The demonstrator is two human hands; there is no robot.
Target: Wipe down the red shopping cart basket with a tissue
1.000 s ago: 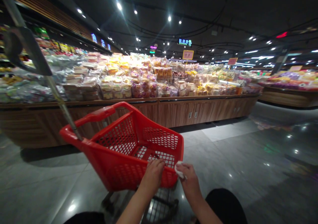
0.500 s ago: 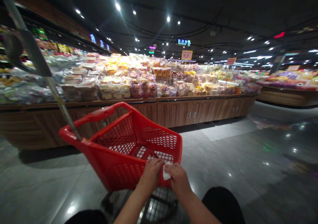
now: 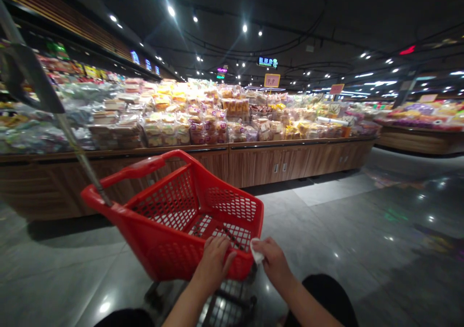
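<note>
Both hands are drawing apart: my right hand (image 3: pixel 274 261) is pinching what looks like a white tissue (image 3: pixel 256 251) — my left hand (image 3: pixel 213 261) is lying open on the front rim of the red shopping-cart basket (image 3: pixel 155 240).

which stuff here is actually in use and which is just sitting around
In use:
left hand, resting on the rim of the red plastic shopping basket
right hand, pinching a white tissue

Just around:
wooden display counter
bagged baked goods
yellow price sign
</note>
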